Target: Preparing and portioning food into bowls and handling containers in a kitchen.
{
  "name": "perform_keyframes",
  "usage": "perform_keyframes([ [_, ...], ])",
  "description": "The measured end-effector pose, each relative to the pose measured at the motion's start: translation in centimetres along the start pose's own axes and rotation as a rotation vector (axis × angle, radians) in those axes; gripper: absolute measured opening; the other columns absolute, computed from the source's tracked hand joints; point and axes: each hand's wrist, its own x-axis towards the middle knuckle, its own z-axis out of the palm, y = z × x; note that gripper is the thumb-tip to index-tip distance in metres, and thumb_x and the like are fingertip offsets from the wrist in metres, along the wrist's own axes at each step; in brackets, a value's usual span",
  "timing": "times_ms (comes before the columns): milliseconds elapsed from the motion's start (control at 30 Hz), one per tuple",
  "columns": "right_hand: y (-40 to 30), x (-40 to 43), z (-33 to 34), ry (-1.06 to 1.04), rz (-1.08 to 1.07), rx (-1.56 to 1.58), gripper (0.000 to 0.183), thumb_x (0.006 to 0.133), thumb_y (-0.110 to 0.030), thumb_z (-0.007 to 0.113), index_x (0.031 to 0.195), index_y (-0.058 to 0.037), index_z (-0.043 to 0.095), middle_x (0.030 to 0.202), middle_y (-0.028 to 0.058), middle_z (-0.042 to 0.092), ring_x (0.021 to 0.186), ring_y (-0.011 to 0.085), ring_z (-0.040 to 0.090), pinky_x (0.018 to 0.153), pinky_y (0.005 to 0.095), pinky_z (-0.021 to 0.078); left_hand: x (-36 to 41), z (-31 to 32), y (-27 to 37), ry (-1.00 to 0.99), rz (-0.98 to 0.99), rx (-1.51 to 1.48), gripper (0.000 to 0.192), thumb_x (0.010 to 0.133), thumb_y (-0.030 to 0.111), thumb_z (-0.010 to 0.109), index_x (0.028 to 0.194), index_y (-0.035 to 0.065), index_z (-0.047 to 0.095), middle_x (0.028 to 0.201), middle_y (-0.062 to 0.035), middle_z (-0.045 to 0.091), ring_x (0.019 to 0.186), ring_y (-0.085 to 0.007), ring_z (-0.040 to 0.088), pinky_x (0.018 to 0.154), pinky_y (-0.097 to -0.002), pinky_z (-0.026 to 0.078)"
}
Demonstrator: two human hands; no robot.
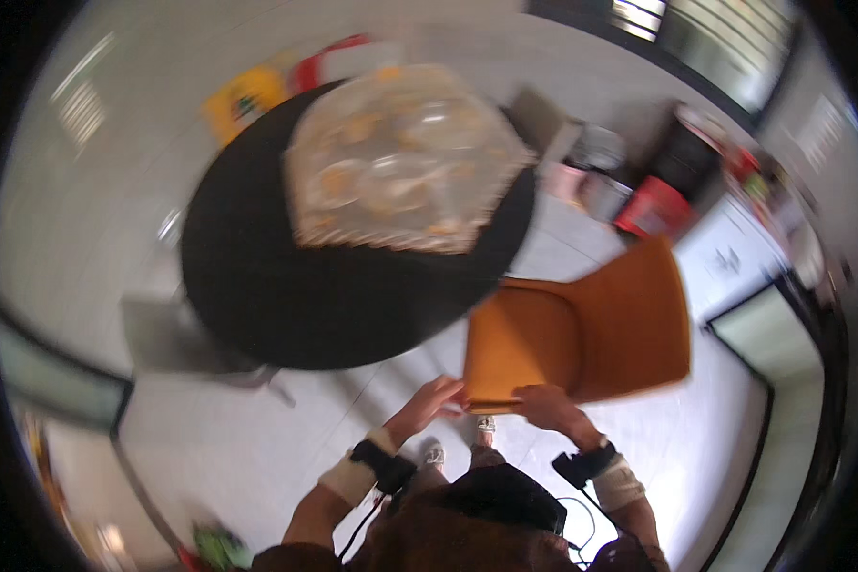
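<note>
An orange-brown chair (pixel 529 343) stands at the near right side of a dark oval table (pixel 314 307), its backrest towards the right. My right hand (pixel 549 409) lies on the seat's near edge, its fingers curled over it. At the left front corner of the same seat is my left hand (pixel 432 404), fingers bent; blur leaves unclear whether it grips the corner or only touches it. Both wrists wear dark devices on light bands. A light, patterned cover (pixel 407 193) with a scalloped edge lies on the table, with several clear round dishes on it or under it.
A grey chair (pixel 179 339) is at the table's left. Beyond the table are a yellow bag or box (pixel 247 104) and a red and white item (pixel 336 61). Bins, a red container (pixel 654 207) and a white cabinet (pixel 729 243) stand at the right. Dark-framed glass panels (pixel 786 400) flank the floor.
</note>
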Motion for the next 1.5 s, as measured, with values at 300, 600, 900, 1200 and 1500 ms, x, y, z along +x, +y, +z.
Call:
perform_keyframes([
  [300, -4.9, -10.9, 4.2, 0.197, 0.318, 0.174, 0.022, 0.082, -0.023, 0.060, 0.088, -0.0026, 0.054, 0.080, 0.0164, 0.060, 0.080, 0.0351, 0.059, 0.065, 0.0452, 0.0474, 0.6, -1.3, -1.0, -0.320, -0.360, 0.175, 0.021, 0.091, 0.026, 0.051, 0.098, 0.0064, 0.055, 0.090, -0.0074, 0.060, 0.085, -0.0187, 0.059, 0.076, -0.0370, 0.051],
  [600, -4.9, -34.0, 11.1, 0.576, 0.653, 0.290, 0.030, 0.084, -0.022, 0.060, 0.104, -0.0015, 0.052, 0.085, 0.0163, 0.058, 0.083, 0.0326, 0.058, 0.067, 0.0431, 0.0480, 3.1, 20.3, -9.1, -0.683, -0.520, 0.536, 0.024, 0.090, 0.031, 0.052, 0.094, 0.0065, 0.053, 0.091, -0.0109, 0.061, 0.087, -0.0234, 0.060, 0.078, -0.0424, 0.051],
  [900, -1.0, -42.3, 4.9, 1.401, 0.508, 0.295, 0.056, 0.083, -0.030, 0.061, 0.129, -0.0057, 0.040, 0.115, 0.0160, 0.049, 0.114, 0.0326, 0.041, 0.092, 0.0425, 0.0395, 0.6, 44.6, -18.8, -1.246, -0.438, 0.387, 0.038, 0.093, 0.030, 0.048, 0.119, 0.0029, 0.044, 0.115, -0.0079, 0.048, 0.110, -0.0179, 0.048, 0.090, -0.0354, 0.043],
  [1200, 8.9, -54.1, 6.1, 1.526, 0.740, 0.754, 0.051, 0.085, -0.029, 0.059, 0.128, -0.0064, 0.042, 0.110, 0.0157, 0.053, 0.105, 0.0294, 0.050, 0.092, 0.0415, 0.0394, 5.2, 57.5, -25.3, -1.371, -0.433, 0.394, 0.038, 0.094, 0.026, 0.047, 0.123, 0.0026, 0.040, 0.120, -0.0065, 0.043, 0.115, -0.0146, 0.043, 0.090, -0.0311, 0.043],
  [1500, 3.3, -71.8, 21.3, 0.953, 1.561, 0.650, 0.038, 0.083, -0.029, 0.060, 0.111, -0.0029, 0.053, 0.098, 0.0174, 0.060, 0.091, 0.0342, 0.057, 0.079, 0.0419, 0.0453, 4.2, 74.0, -33.4, -1.854, -0.689, 0.971, 0.027, 0.088, 0.019, 0.058, 0.108, 0.0014, 0.055, 0.094, -0.0069, 0.063, 0.086, -0.0135, 0.059, 0.077, -0.0272, 0.049],
])
